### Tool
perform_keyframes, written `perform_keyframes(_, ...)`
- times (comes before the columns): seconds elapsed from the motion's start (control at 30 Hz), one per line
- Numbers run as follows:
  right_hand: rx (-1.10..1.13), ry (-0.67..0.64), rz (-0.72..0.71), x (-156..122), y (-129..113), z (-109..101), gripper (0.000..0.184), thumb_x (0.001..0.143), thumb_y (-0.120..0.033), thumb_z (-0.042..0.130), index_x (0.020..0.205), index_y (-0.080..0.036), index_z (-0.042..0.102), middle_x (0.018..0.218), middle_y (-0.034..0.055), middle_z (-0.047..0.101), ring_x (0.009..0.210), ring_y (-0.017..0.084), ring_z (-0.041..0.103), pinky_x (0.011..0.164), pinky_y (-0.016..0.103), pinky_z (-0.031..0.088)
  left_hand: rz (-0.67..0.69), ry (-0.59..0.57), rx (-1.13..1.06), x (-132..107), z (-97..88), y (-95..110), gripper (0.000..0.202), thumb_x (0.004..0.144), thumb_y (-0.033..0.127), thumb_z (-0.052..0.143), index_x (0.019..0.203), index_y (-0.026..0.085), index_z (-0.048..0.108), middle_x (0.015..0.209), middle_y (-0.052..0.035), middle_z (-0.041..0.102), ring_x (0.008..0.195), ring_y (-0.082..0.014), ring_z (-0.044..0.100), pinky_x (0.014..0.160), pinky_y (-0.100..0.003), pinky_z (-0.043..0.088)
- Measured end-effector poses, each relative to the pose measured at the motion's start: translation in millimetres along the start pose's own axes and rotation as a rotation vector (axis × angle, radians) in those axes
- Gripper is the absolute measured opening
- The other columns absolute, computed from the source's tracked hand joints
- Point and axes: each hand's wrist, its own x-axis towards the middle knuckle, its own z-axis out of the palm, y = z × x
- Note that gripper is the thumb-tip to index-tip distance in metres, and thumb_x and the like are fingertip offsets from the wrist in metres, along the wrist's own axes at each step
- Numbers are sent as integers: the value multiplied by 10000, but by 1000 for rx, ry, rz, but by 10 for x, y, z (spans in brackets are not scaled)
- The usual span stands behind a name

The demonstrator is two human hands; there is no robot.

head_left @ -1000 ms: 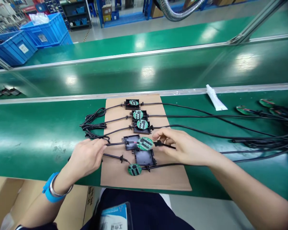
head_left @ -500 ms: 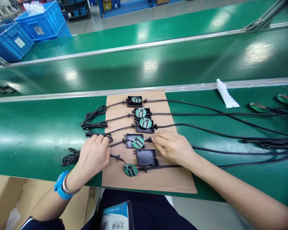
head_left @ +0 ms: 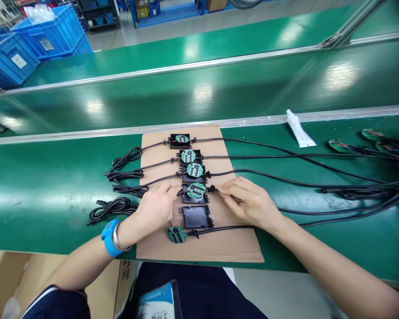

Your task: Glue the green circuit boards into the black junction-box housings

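A brown cardboard sheet [head_left: 226, 241] lies on the green bench and carries a column of small black housings with round green circuit boards and black cables. My left hand [head_left: 156, 208] pinches the cable at the left side of the fourth housing [head_left: 194, 198], whose round green board [head_left: 196, 190] sits tilted on top. My right hand [head_left: 249, 201] pinches the black cable [head_left: 306, 184] at that housing's right side. Just below, an empty black housing [head_left: 196, 217] lies open, with a loose round board [head_left: 176, 234] beside it.
Three more housings with boards [head_left: 188, 156] lie above. Coiled black cables [head_left: 111, 207] sit left of the cardboard, long cables run right. A white tube [head_left: 298, 130] and more round boards [head_left: 339, 145] lie at right. Blue crates [head_left: 49, 31] stand far left.
My left hand slid right along the cable up to the fourth housing. The round board went from beside that housing onto it. My right hand stayed at the cable on its right side.
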Motion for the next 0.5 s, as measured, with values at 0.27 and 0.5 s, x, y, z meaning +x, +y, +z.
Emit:
perform_keyframes(0.27, -45, -46, -21, -35, -25, -45, 157, 864, -31, 593, 874, -186, 612, 830, 58, 641, 775, 168, 573, 711, 315, 507, -48, 72, 53, 24, 49, -13, 280, 969, 161, 470, 1220, 187, 591, 1081, -77, 659, 933, -234, 667, 710, -332, 569)
perform_keyframes(0.5, -171, -120, 9, -62, 34, 21, 158, 886, -65, 559, 792, -189, 588, 808, 58, 620, 792, 176, 569, 723, 313, 505, 98, 110, 37, 57, 39, -87, 204, 950, 158, 505, 1077, 213, 655, 957, -42, 667, 877, -211, 651, 744, -327, 540)
